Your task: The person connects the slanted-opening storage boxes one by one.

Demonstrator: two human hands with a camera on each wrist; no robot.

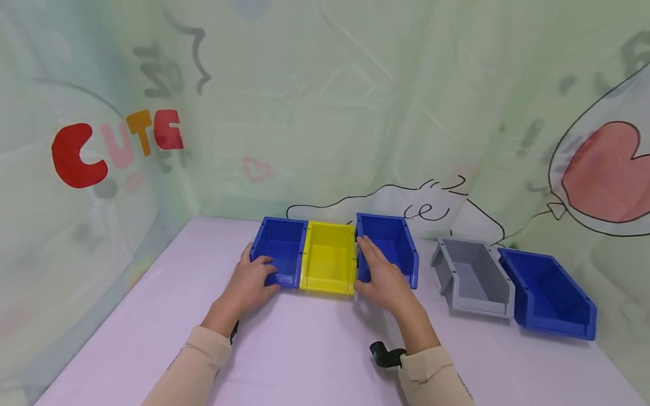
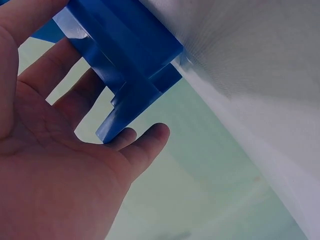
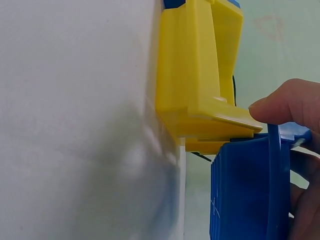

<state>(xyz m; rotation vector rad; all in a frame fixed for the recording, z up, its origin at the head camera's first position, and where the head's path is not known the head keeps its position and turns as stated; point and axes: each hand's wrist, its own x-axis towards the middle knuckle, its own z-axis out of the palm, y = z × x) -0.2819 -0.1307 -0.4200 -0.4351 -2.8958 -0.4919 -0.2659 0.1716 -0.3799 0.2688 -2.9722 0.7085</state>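
Observation:
A left blue bin [image 1: 281, 248], a yellow bin [image 1: 329, 254] and a second blue bin [image 1: 388, 239] stand in a row at the back of the table. My left hand [image 1: 254, 282] holds the left blue bin at its front left corner, fingers over the side wall and thumb by the front lip. The left wrist view shows the outer fingers spread beside the blue wall [image 2: 115, 40]. My right hand [image 1: 383, 282] grips the second blue bin by its left wall, thumb [image 3: 280, 102] close to the yellow bin's corner. This bin's base [image 3: 240, 190] shows apart from the tabletop.
To the right stand a grey bin [image 1: 479, 276] and another blue bin [image 1: 550, 293], side by side and angled. A printed curtain [image 1: 325, 113] hangs behind the white table [image 1: 304, 349]. A black wrist device [image 1: 387, 355] sits by the right cuff.

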